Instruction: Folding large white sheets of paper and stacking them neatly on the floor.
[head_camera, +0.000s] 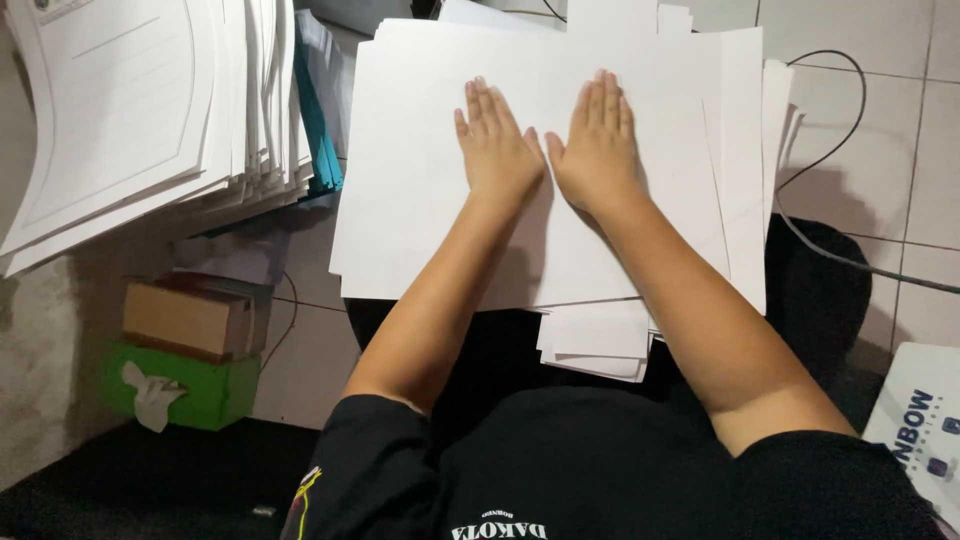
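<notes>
Both hands (548, 150) flat on paper stack (420, 200)

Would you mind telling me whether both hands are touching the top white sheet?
Touching: the head view shows the left hand and right hand pressed flat, palms down, on the top white sheet.

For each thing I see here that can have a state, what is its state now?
left hand: flat, palm down on the top white sheet
right hand: flat, palm down beside the left hand, thumbs close
top white sheet: lying flat, unfolded
paper pile under it: loose, edges uneven
printed sheets at left: stacked, fanned out
green tissue box: open, a tissue sticking out
black cable: lying slack on the tiled floor
</notes>
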